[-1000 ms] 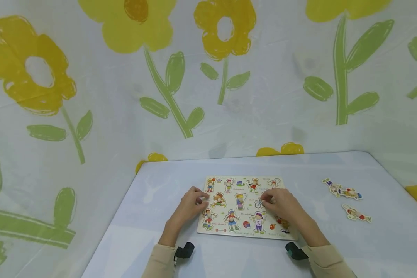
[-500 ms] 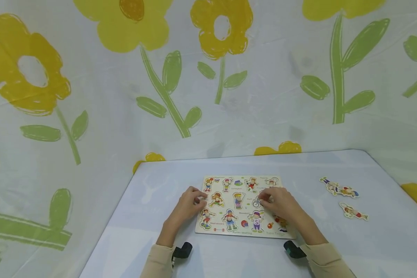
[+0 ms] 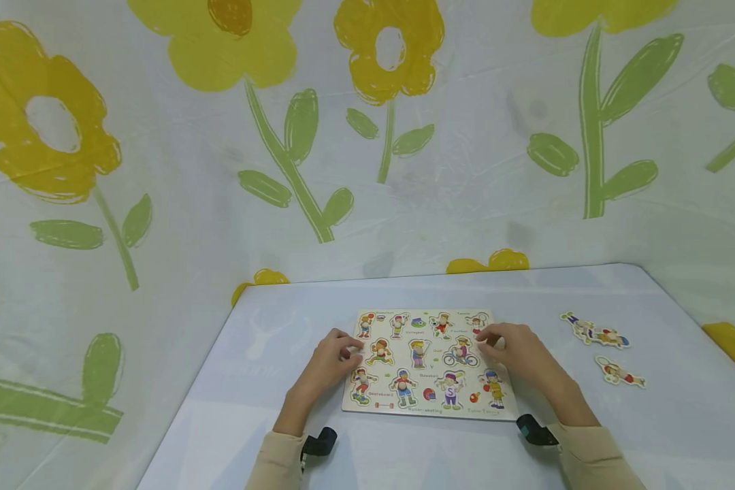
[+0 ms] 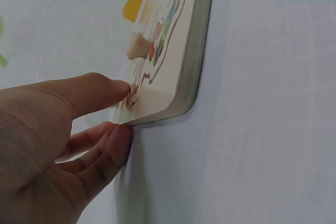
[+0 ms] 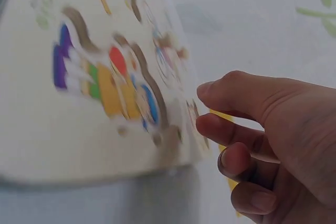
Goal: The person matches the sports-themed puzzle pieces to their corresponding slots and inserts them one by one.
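Note:
A wooden peg puzzle board [image 3: 401,361] with sports figures lies on the table. My left hand [image 3: 333,357] grips its left edge; in the left wrist view the thumb rests on top, with the fingers [image 4: 118,142] at the side and underneath. A round wooden knob [image 4: 137,46] rises from a nearby piece. Just right of the cyclist piece [image 3: 461,352], which sits in the board, hovers my right hand [image 3: 517,344]. Its fingers are loosely bent and hold nothing; in the right wrist view, a gap parts the thumb from the index finger [image 5: 215,125].
Loose figure pieces lie on the table to the right: a racket player [image 3: 618,372] in front, with two touching pieces, one in blue [image 3: 582,328] and one in orange [image 3: 612,337], behind. A flowered cloth [image 3: 465,170] hangs behind the table.
My right hand has let go of the cyclist piece and moved right, uncovering it and the figure at the board's lower right. My left hand stays at the board's edge. The view shifted slightly.

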`<state>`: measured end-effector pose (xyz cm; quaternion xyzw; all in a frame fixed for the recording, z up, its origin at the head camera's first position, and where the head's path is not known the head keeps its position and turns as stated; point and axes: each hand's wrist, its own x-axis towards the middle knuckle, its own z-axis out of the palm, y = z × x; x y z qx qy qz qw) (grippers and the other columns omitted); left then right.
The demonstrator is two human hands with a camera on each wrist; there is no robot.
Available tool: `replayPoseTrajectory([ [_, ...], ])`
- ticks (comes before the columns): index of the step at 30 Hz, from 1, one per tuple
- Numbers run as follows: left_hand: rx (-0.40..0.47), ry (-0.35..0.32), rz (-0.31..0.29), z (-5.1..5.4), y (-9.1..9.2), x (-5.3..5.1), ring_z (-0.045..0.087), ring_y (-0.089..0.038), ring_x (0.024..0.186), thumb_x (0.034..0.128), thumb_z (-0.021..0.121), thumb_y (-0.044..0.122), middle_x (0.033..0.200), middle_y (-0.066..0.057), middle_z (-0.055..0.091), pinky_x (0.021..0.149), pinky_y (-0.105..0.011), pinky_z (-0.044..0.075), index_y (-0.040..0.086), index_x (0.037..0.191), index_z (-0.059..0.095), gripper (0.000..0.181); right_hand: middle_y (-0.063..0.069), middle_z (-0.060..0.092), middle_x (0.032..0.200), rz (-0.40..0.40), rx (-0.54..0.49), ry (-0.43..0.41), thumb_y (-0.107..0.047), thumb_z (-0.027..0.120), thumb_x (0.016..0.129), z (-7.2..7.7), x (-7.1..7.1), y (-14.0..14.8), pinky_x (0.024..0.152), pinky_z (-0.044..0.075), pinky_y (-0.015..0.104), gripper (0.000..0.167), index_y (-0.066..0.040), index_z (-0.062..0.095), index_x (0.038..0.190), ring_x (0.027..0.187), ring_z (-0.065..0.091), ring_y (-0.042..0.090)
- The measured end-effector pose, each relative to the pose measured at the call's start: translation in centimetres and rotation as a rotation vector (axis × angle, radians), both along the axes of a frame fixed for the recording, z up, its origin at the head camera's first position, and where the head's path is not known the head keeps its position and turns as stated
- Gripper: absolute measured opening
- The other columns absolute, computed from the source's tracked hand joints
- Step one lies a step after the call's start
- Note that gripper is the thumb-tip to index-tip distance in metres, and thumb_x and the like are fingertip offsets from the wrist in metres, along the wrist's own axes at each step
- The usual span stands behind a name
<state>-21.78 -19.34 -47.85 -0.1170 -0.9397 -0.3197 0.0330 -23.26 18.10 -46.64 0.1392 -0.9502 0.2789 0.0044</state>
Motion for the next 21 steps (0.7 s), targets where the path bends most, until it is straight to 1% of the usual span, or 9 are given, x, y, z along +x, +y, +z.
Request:
replayPoseTrajectory([
  [5, 0.001, 0.003, 0.015, 0.0, 0.0, 0.1, 0.054, -0.013, 0.083, 0.0871, 0.071, 0.016, 0.106, -0.007, 0.057, 0.065, -0.021, 0.044, 0.011, 0.108, 0.073, 0.022, 0.003, 0.07, 0.095, -0.056, -0.003, 0.027, -0.02, 0.07, 0.089, 0.3, -0.2, 2.4, 0.066, 0.043, 0.028, 0.021, -0.012, 0.071, 0.108, 0.078, 0.053, 0.016],
  [7, -0.001, 0.007, 0.015, 0.0, 0.0, 0.1, 0.054, -0.013, 0.082, 0.087, 0.071, 0.015, 0.106, -0.007, 0.058, 0.064, -0.02, 0.044, 0.011, 0.108, 0.073, 0.022, 0.005, 0.07, 0.096, -0.081, 0.004, 0.044, -0.02, 0.07, 0.089, 0.4, -0.3, 3.3, 0.068, 0.044, 0.029, 0.021, -0.011, 0.071, 0.109, 0.079, 0.054, 0.017],
  [9, -0.005, 0.01, 0.012, 0.0, 0.0, 0.1, 0.054, -0.013, 0.081, 0.0871, 0.071, 0.015, 0.106, -0.007, 0.058, 0.064, -0.02, 0.044, 0.011, 0.108, 0.073, 0.022, 0.008, 0.069, 0.098, -0.107, 0.01, 0.054, -0.019, 0.07, 0.089, 0.4, -0.3, 4.2, 0.07, 0.045, 0.033, 0.021, -0.01, 0.071, 0.109, 0.082, 0.055, 0.02],
  [12, -0.005, 0.011, 0.005, -0.1, 0.0, 0.1, 0.054, -0.013, 0.081, 0.0874, 0.071, 0.015, 0.107, -0.009, 0.057, 0.064, -0.02, 0.043, 0.01, 0.108, 0.073, 0.021, 0.013, 0.069, 0.101, -0.143, 0.017, 0.066, -0.018, 0.069, 0.09, 0.3, -0.3, 5.5, 0.076, 0.048, 0.043, 0.023, -0.007, 0.07, 0.109, 0.089, 0.058, 0.027],
  [15, -0.005, 0.015, 0.001, -0.1, 0.0, 0.0, 0.054, -0.013, 0.082, 0.0876, 0.071, 0.015, 0.107, -0.009, 0.057, 0.064, -0.021, 0.043, 0.01, 0.108, 0.073, 0.021, 0.019, 0.067, 0.104, -0.189, 0.025, 0.074, -0.019, 0.068, 0.09, 0.0, -0.3, 6.8, 0.081, 0.047, 0.052, 0.026, -0.004, 0.069, 0.111, 0.096, 0.059, 0.035],
  [18, -0.003, 0.026, 0.001, -0.2, 0.0, 0.0, 0.054, -0.013, 0.082, 0.0876, 0.071, 0.015, 0.107, -0.008, 0.057, 0.065, -0.021, 0.043, 0.011, 0.108, 0.073, 0.021, 0.023, 0.064, 0.107, -0.246, 0.038, 0.078, -0.019, 0.066, 0.091, -0.4, -0.3, 8.1, 0.083, 0.046, 0.056, 0.028, -0.002, 0.068, 0.113, 0.099, 0.057, 0.04],
  [21, -0.002, 0.037, 0.005, -0.3, 0.0, 0.0, 0.054, -0.012, 0.081, 0.0871, 0.072, 0.016, 0.106, -0.007, 0.058, 0.064, -0.02, 0.044, 0.012, 0.108, 0.073, 0.021, 0.028, 0.061, 0.111, -0.304, 0.058, 0.085, -0.02, 0.065, 0.091, -0.7, -0.4, 9.2, 0.081, 0.046, 0.058, 0.032, -0.001, 0.066, 0.115, 0.1, 0.056, 0.045],
])
